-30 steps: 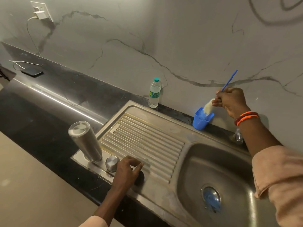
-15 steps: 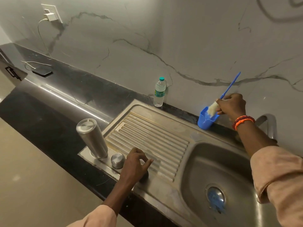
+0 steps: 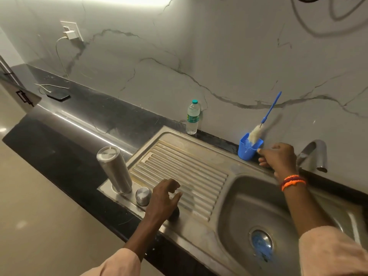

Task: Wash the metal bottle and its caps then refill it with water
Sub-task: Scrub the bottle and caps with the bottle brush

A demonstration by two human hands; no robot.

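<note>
One cap [image 3: 143, 196] beside left hand [image 3: 163, 200]

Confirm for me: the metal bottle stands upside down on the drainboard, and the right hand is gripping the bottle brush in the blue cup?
Not quite. In the head view the right hand has no hold on the bottle brush; it sits beside the blue cup, and the brush stands in the cup on its own. The metal bottle does stand upside down on the drainboard.
</note>
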